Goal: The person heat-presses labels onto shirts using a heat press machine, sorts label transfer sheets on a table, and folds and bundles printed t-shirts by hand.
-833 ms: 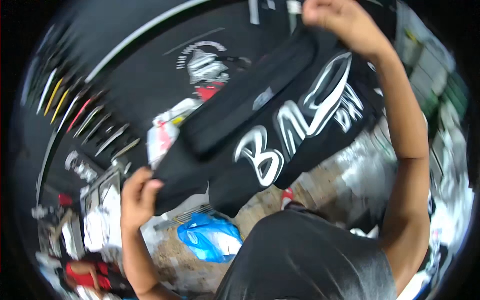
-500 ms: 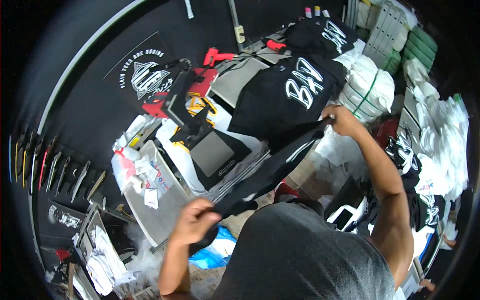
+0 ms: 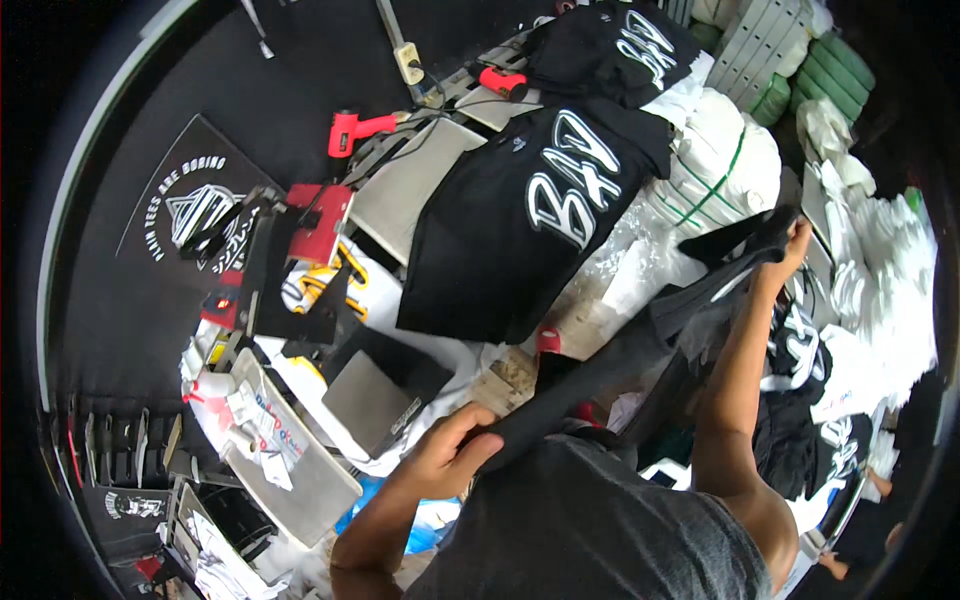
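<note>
My left hand (image 3: 445,455) and my right hand (image 3: 786,252) hold a black garment (image 3: 610,375) stretched diagonally between them at lower centre and right, its fabric drooping in folds. My left fingers are closed on one end; my right grips the far end, up beside the white stacks. Above it, a black T-shirt (image 3: 470,270) with large white lettering lies flat on a platen, and another printed black T-shirt (image 3: 560,55) lies behind that. A heat press (image 3: 312,215) with red parts stands to the left, with white-and-yellow fabric (image 3: 355,295) under its dark parts.
Red heat guns (image 3: 350,130) lie along the back rail. A white tied bundle (image 3: 725,155) and stacked white fabric (image 3: 870,290) fill the right. A metal platen (image 3: 290,480) and blue plastic bag (image 3: 425,530) are lower left. A co-worker (image 3: 860,550) is at the lower right edge.
The garment has dropped from held up and spread to a long diagonal fold. My right hand has moved out to the right, my left inward and down. The view has swung toward the platens.
</note>
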The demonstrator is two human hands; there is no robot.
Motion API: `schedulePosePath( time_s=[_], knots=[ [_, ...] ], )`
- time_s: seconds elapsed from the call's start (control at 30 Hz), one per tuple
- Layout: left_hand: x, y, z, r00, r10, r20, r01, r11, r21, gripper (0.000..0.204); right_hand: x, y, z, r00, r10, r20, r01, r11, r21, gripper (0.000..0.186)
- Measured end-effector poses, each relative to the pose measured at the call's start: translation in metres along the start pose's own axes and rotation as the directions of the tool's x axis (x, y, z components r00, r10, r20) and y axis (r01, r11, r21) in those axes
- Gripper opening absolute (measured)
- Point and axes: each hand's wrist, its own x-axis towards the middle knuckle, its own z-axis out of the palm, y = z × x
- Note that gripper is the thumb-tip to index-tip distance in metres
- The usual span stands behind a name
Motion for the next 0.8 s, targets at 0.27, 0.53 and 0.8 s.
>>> schedulePosePath(
  time_s=[0.27, 0.53, 0.8],
  knots=[
    [0.186, -0.034, -0.11, 0.871, -0.096, -0.483, 0.186, 0.972, 0.141, 0.019, 0.112, 0.08, 0.27, 0.915, -0.361, 0.178, 0.396, 0.89, -0.227, 0.039],
    [0.335, -0.235, -0.179, 0.819, -0.141, -0.557, 0.484, 0.69, 0.538, 0.03, 0.023, 0.218, 0.456, 0.753, -0.12, 0.647, 0.342, 0.911, -0.23, 0.054],
    [0.266, -0.283, -0.091, 0.9, -0.267, -0.346, 0.436, 0.523, 0.732, 0.046, -0.038, 0.23, 0.224, 0.406, 0.22, 0.887, 0.132, 0.946, -0.296, 0.053]
  ],
)
